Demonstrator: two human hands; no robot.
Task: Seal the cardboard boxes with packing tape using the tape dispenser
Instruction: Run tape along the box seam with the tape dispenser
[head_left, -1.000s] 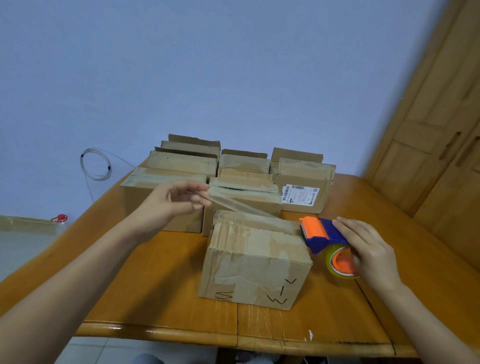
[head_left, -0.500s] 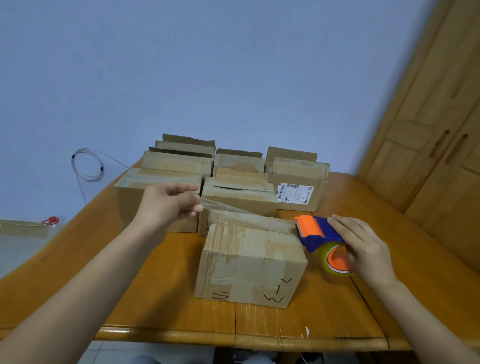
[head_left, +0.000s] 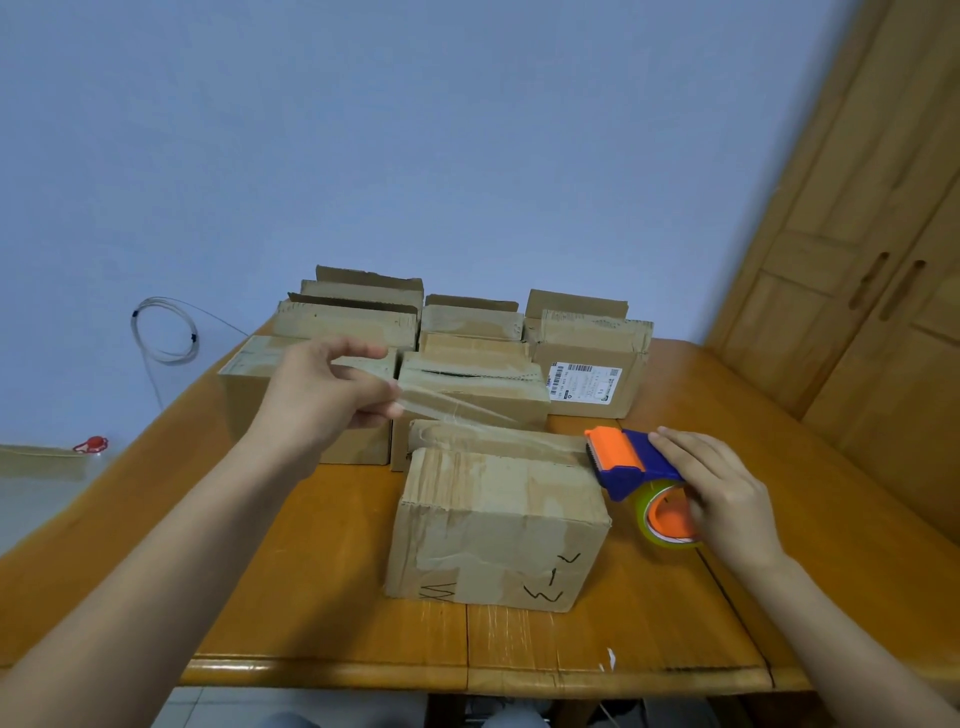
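A cardboard box (head_left: 498, 525) with black marker scribbles stands near the table's front edge. At its right top corner sits the blue and orange tape dispenser (head_left: 631, 465) with a roll of clear tape, held by my right hand (head_left: 722, 493). A strip of clear tape (head_left: 467, 413) runs from the dispenser up and left over the box's top. My left hand (head_left: 327, 400) pinches the strip's free end above and left of the box. Several more cardboard boxes (head_left: 467, 374) stand behind, some with flaps up.
The wooden table (head_left: 332, 571) has a seam down its middle and a rounded front edge. A wooden cabinet (head_left: 872, 249) stands at the right. A coiled cable (head_left: 166, 332) hangs on the blue wall at the left.
The view has shifted slightly. My left hand still pinches the tape end and has drifted a little left, keeping the strip stretched; my right hand stays on the dispenser.
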